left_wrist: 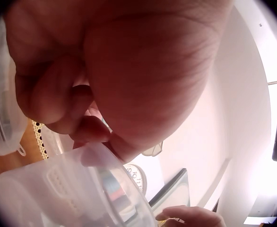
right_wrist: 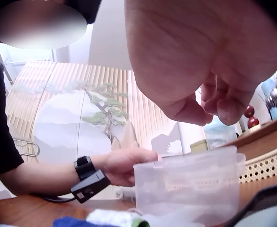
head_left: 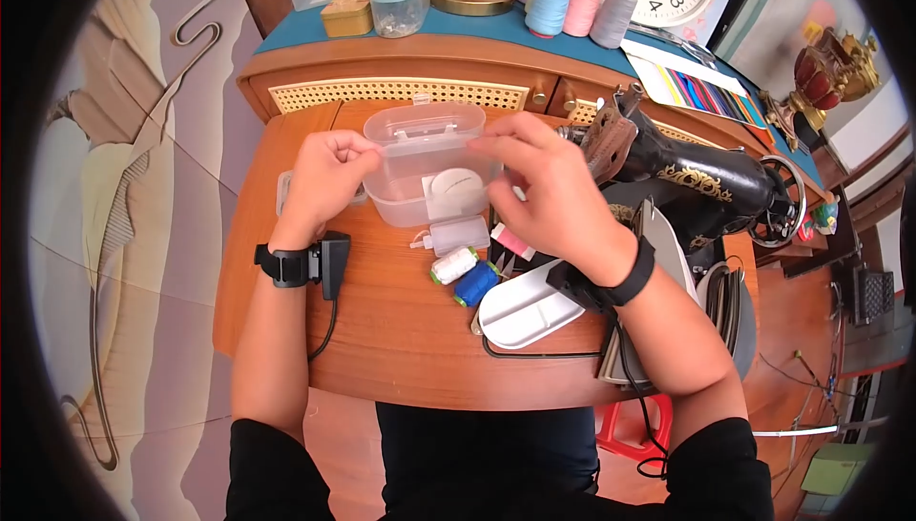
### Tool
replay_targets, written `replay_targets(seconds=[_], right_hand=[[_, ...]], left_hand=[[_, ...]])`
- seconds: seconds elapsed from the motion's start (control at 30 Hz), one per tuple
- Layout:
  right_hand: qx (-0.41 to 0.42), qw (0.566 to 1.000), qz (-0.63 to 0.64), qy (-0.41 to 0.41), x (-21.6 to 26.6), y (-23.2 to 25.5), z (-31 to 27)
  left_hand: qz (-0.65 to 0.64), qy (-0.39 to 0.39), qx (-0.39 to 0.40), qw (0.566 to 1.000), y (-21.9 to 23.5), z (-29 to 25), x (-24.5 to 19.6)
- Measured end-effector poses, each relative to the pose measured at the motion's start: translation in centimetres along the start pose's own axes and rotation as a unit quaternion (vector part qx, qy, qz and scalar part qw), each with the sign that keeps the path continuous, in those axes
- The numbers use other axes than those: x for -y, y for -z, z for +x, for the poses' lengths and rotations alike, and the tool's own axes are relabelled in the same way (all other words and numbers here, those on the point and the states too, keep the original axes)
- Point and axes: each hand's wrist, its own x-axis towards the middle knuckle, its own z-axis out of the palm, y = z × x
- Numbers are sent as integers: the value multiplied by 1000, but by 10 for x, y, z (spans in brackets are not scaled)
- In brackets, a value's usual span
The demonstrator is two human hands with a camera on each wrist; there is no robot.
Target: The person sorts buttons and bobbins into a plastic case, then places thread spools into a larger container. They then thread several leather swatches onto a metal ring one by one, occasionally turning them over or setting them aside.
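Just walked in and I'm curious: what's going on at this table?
A person's left hand pinches the rim of a clear oval plastic box, while the right hand hovers near its opposite side. In front, on the brown wooden table, lie a white thread spool and a blue thread spool, beside a white oval compartmented tray.

All 3 views lit. Head view: bright, fairly even; tabletop edge bows, black vignette closes the corners. Right hand, just right of clear box, slightly soft. Left wrist view: white glare blown out well right of box; left hand above it backlit, shadowed. Right wrist view: pale, hazy; 1 blurred oval far above-left of box; white spool below-left, soft-edged.
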Motion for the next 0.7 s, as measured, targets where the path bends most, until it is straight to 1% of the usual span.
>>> replay_targets(seconds=[0.07,0.1,0.13,0.2,0.23,0.27,0.33,0.37,0.4,0.47,0.6,0.67,0.7], right_hand=[[27,998,-25,-48,11,13,2],[41,996,-36,-63,15,17,2],[42,997,-36,-61,11,16,-2],[141,978,-141,-66,-1,11,-13],[186,970,-131,-86,-4,10,-19],[184,970,-133,-88,-4,8,-20],[262,946,-151,-116,-4,2,-21],[263,948,-148,-99,-5,1,-22],[262,948,-149,-99,-6,1,-23],[314,929,-165,-103,-10,1,-26],[301,935,-167,-90,-19,-4,-28],[314,924,-175,-129,-15,-5,-27],[312,925,-175,-128,-14,-5,-26]], left_hand=[[14,-18,-19,1000,4,3,5],[13,-18,-22,1000,5,4,6],[10,-15,-28,999,5,5,7],[6,-15,-34,999,6,4,6],[11,-14,-34,999,6,3,4],[15,-14,-32,999,5,3,3],[17,-19,-35,999,4,3,3],[19,-22,-41,999,4,3,4],[19,-23,-39,999,4,4,5],[14,-25,-36,999,6,5,8],[19,-29,-35,999,6,4,7],[23,-23,-29,999,6,3,5],[24,-24,-29,999,7,3,5]])
